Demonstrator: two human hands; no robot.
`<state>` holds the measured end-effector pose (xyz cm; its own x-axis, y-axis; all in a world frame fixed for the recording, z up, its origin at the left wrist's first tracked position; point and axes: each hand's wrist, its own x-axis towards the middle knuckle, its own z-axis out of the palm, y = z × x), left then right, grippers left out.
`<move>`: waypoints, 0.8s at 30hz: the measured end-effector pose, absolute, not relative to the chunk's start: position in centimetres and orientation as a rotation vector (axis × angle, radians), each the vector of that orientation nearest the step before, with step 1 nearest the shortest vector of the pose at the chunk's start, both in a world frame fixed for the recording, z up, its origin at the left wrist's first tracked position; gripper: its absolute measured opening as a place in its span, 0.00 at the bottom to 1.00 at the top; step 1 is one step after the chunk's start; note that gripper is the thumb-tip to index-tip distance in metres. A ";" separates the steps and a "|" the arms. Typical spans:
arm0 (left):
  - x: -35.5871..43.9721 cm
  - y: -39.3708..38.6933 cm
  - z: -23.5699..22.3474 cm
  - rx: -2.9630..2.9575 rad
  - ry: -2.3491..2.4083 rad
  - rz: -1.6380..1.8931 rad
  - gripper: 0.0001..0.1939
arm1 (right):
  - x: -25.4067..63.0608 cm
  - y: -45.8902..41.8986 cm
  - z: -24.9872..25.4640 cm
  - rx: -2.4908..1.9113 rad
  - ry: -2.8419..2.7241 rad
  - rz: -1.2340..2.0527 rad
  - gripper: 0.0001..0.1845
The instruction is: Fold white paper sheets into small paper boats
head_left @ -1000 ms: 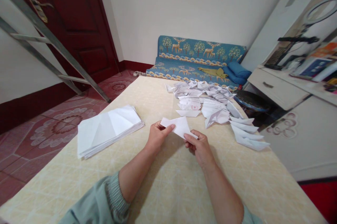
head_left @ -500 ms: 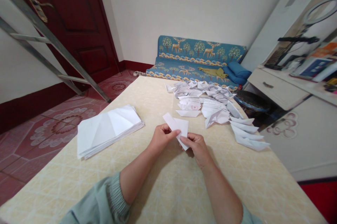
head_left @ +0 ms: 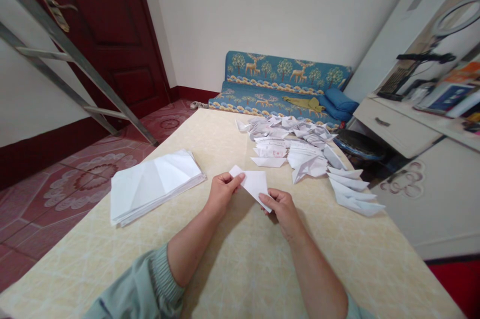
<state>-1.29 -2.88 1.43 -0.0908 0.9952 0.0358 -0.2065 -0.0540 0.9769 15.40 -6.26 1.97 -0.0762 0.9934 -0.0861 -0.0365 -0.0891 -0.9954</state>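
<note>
A small folded sheet of white paper is held up over the table between both hands. My left hand pinches its upper left corner, thumb on top. At the lower right corner, my right hand grips the paper between thumb and fingers. The sheet looks roughly triangular, with a flap reaching toward the left thumb. To the left lies a stack of creased white sheets. Beyond the right hand, several folded paper boats stand in a row, and a larger heap of folded paper boats covers the far side.
The pale yellow table spans the foreground. Past its far edge is a blue patterned sofa. A metal ladder leans at the left, by a dark red door. On the right are a black stool and a white cabinet.
My left hand has shifted left and slightly up, from the paper's middle to its upper left corner. The flap now lies flatter, and the paper is stretched between both hands.
</note>
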 end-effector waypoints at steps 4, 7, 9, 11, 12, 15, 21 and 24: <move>-1.5 -2.6 1.4 1.029 1.003 1.400 0.16 | 15.6 -5.8 1.5 -1.235 -0.957 1.296 0.15; -1.4 -2.6 1.3 1.004 0.993 1.383 0.15 | 15.7 -5.5 1.2 -1.209 -0.862 1.282 0.15; -1.4 -2.6 1.3 1.011 0.991 1.363 0.15 | 15.7 -5.5 1.2 -1.209 -0.880 1.284 0.16; -1.4 -2.6 1.3 1.025 0.993 1.347 0.15 | 15.6 -5.6 1.2 -1.225 -0.912 1.278 0.16; -1.4 -2.6 1.3 1.030 0.996 1.342 0.15 | 15.5 -5.6 1.2 -1.232 -0.927 1.273 0.16; -1.3 -2.6 1.3 1.036 1.005 1.336 0.14 | 15.4 -5.6 1.1 -1.240 -0.961 1.258 0.17; -1.2 -2.7 1.4 1.051 1.010 1.311 0.12 | 15.5 -5.4 0.9 -1.248 -0.984 1.252 0.17; -1.3 -2.7 1.3 1.052 0.972 1.303 0.09 | 15.4 -5.5 1.0 -1.239 -0.965 1.262 0.18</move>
